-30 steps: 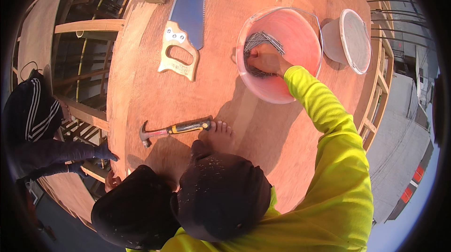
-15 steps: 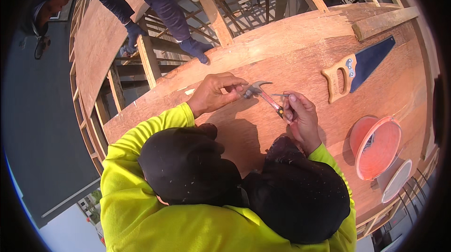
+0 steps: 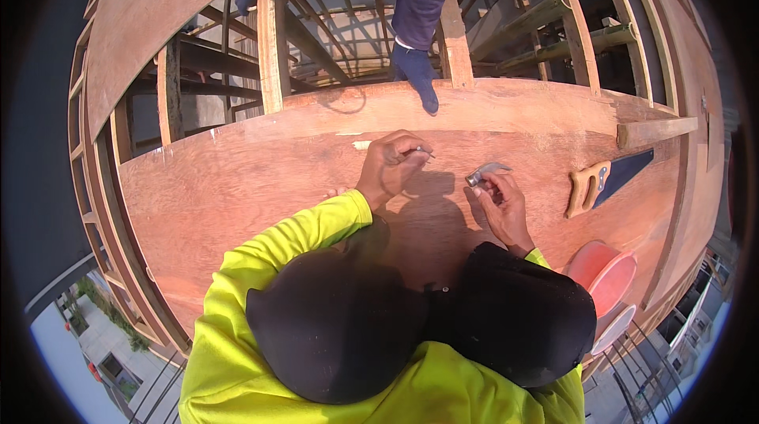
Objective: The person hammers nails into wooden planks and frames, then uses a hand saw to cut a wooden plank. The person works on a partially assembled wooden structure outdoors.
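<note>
My left hand (image 3: 391,169) is closed in a pinch over the reddish plywood sheet (image 3: 261,179). A thin grey nail (image 3: 427,153) sticks out from between its thumb and fingertips. To its right, my right hand (image 3: 504,206) grips a claw hammer (image 3: 484,174) close to the head. The metal head and curved claw show above the fingers, while the handle is mostly hidden by the hand. Both hands are held above the sheet and cast shadows on it.
A handsaw (image 3: 605,180) with a wooden handle lies at right, below a short timber offcut (image 3: 656,132). Nearer me stand a pink-orange bucket (image 3: 605,274) and a white-rimmed container (image 3: 614,331). Beyond the sheet's far edge are open timber framing (image 3: 271,52) and a co-worker's dark-socked foot (image 3: 415,80).
The nail has passed from my right hand to my left. My hands have moved apart, and the right now grips nearer the hammer's head. The view has shifted; the co-worker's foot appears farther right.
</note>
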`<state>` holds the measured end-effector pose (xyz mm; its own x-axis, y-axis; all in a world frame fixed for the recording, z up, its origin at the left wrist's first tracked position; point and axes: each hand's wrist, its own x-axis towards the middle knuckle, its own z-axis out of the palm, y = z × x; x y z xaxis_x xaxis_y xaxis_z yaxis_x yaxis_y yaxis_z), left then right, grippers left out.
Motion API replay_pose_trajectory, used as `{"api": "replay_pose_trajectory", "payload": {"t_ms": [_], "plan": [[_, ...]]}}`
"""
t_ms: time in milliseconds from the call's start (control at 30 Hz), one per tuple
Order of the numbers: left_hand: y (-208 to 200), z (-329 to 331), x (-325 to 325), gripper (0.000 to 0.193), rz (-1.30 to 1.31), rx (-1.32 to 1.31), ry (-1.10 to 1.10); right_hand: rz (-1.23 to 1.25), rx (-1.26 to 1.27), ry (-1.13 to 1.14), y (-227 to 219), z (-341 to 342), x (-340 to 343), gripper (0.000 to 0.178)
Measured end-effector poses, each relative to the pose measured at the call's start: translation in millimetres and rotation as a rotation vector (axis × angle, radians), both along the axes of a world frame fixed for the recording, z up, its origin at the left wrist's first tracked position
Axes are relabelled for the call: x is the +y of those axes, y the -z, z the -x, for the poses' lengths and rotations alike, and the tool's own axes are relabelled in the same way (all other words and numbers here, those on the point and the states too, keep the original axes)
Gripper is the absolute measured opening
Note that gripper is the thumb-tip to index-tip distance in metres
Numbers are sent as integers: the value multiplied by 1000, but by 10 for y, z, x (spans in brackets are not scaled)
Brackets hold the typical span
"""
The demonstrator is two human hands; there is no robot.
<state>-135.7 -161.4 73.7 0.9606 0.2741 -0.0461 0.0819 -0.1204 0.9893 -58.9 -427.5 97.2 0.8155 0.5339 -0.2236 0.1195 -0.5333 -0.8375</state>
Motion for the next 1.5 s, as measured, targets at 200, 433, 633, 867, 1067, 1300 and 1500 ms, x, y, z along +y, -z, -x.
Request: {"api": "replay_pose_trajectory", "payload": {"t_ms": [200, 433, 633, 867, 1067, 1300, 1500], "plan": [[591, 63, 884, 8, -147, -46, -469, 627, -259, -134, 188, 349, -1241, 50], [642, -101, 1195, 12, -245, -45, -450, 445, 301, 120, 313, 353, -1232, 41], [684, -93, 1233, 13, -351, -63, -483, 532, 280, 140, -124, 257, -751, 29], [679, -71, 1127, 12, -253, -81, -474, 575, 268, -98, -245, -51, -579, 30], [753, -138, 881, 13, -134, -77, -492, 321, 446, -102, -16, 74, -488, 32], [777, -216, 788, 17, -364, -54, -445, 43, 207, -193, -57, 85, -53, 32], [770, -301, 765, 17, -440, -47, -449, -31, 96, -270, -31, -269, 283, 34]]}}
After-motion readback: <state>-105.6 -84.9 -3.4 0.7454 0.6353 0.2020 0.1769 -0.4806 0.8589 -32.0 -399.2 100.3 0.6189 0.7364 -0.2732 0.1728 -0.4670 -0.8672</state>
